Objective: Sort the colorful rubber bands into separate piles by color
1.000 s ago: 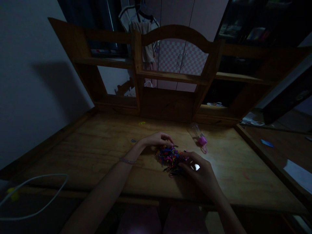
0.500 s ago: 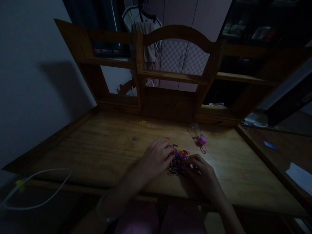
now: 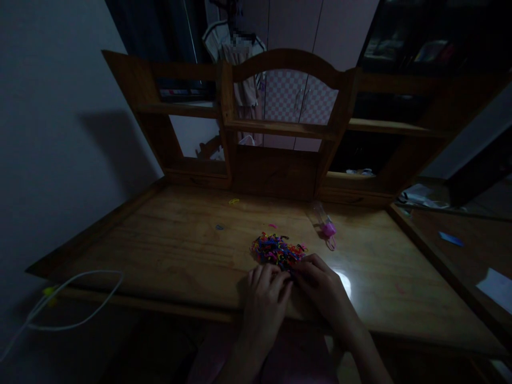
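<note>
A loose heap of small, many-coloured rubber bands [image 3: 276,249] lies on the wooden desk in front of me. My left hand [image 3: 267,288] is at its near edge, fingers bent and fingertips down against the bands. From the right, my right hand [image 3: 320,280] reaches into the heap, thumb and fingers closed together on bands at its near right side. The fingertips of both hands almost meet. What lies under the left fingertips is hidden, and the light is dim.
Beyond the heap lie a yellow band [image 3: 234,201], a dark band [image 3: 219,227] and a pink piece [image 3: 272,225]. A clear bottle with a pink cap [image 3: 328,229] lies to the right. A wooden shelf unit [image 3: 276,170] closes off the desk's back; a white cable [image 3: 80,274] loops at left.
My left hand has drawn back toward me from the heap's left side to its near edge, uncovering more bands. My right hand stays at the right side, fingers now closer together.
</note>
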A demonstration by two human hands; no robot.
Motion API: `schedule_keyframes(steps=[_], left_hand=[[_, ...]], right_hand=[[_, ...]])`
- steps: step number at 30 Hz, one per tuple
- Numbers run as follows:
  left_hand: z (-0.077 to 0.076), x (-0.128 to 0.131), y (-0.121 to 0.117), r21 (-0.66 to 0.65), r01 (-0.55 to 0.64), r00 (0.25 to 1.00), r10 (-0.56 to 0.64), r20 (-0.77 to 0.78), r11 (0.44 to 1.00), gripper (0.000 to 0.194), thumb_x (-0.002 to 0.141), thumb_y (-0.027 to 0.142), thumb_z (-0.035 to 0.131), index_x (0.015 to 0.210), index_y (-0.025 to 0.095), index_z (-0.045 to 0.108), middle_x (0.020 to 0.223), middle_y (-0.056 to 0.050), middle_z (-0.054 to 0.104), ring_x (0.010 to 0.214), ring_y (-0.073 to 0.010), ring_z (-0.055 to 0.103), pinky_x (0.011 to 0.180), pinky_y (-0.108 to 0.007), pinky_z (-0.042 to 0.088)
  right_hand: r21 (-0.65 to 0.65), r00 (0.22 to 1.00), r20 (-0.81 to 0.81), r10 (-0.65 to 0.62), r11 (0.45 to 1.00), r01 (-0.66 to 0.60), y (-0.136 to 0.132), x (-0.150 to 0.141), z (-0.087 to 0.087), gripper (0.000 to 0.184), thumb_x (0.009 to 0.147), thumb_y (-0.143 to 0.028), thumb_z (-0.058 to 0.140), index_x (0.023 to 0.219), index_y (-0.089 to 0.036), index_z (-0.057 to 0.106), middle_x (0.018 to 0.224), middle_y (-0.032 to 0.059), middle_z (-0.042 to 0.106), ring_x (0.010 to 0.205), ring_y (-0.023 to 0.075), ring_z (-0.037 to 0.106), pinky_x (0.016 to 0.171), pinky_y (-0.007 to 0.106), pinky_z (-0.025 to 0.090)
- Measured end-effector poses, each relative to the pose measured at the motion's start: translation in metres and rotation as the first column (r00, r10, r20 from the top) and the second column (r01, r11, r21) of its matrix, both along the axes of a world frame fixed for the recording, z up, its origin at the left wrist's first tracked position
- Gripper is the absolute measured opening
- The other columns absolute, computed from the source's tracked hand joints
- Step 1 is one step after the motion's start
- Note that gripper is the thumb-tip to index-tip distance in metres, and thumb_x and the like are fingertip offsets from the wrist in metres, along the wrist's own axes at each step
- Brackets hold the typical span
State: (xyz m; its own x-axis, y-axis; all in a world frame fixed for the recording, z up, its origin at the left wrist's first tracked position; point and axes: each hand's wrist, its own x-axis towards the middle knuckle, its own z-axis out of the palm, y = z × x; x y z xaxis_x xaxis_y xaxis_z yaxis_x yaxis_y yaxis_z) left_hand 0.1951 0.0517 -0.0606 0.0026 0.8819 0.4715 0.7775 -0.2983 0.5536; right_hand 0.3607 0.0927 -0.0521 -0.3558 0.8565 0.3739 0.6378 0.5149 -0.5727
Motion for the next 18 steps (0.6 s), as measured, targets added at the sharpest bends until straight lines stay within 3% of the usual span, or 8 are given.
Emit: schedule_keyframes(steps=[6, 13, 18], left_hand=[[-0.002, 0.009, -0.001, 0.006, -0.136, 0.990, 0.136, -0.037, 0.991, 0.014, 0.082, 0.023, 0.070, 0.095, 0.025, 0.068, 0.103, -0.005, 0.061, 0.095, -0.0241, 0.053, 0.083, -0.040, 0.040], [-0.002, 0.008, 0.001, 0.011, -0.171, 0.985, 0.171, -0.032, 0.985, 0.015, 0.081, 0.020, 0.071, 0.095, 0.026, 0.069, 0.102, -0.005, 0.063, 0.094, -0.0247, 0.053, 0.083, -0.041, 0.039], [0.000, 0.008, 0.000, -0.005, -0.177, 0.983, 0.177, -0.043, 0.984, 0.017, 0.080, 0.025, 0.072, 0.096, 0.026, 0.068, 0.103, -0.005, 0.062, 0.095, -0.0253, 0.053, 0.083, -0.041, 0.039]], right_hand=[[0.039, 0.998, -0.064, -0.001, 0.999, 0.003, 0.002, -0.002, 0.003, 0.012, 0.091, -0.021, 0.056, 0.092, -0.023, 0.067, 0.098, 0.0050, 0.063, 0.084, 0.0181, 0.064, 0.070, 0.028, 0.052], [-0.008, 0.978, -0.206, 0.027, 1.000, -0.029, 0.000, -0.008, 0.011, 0.008, 0.090, -0.023, 0.060, 0.090, -0.022, 0.068, 0.092, 0.0047, 0.062, 0.082, 0.0175, 0.061, 0.068, 0.026, 0.049], [-0.016, 0.938, -0.322, -0.130, 0.991, 0.132, -0.003, -0.002, 0.014, 0.010, 0.091, -0.028, 0.060, 0.092, -0.021, 0.067, 0.093, 0.0053, 0.062, 0.073, 0.0159, 0.058, 0.062, 0.027, 0.046]])
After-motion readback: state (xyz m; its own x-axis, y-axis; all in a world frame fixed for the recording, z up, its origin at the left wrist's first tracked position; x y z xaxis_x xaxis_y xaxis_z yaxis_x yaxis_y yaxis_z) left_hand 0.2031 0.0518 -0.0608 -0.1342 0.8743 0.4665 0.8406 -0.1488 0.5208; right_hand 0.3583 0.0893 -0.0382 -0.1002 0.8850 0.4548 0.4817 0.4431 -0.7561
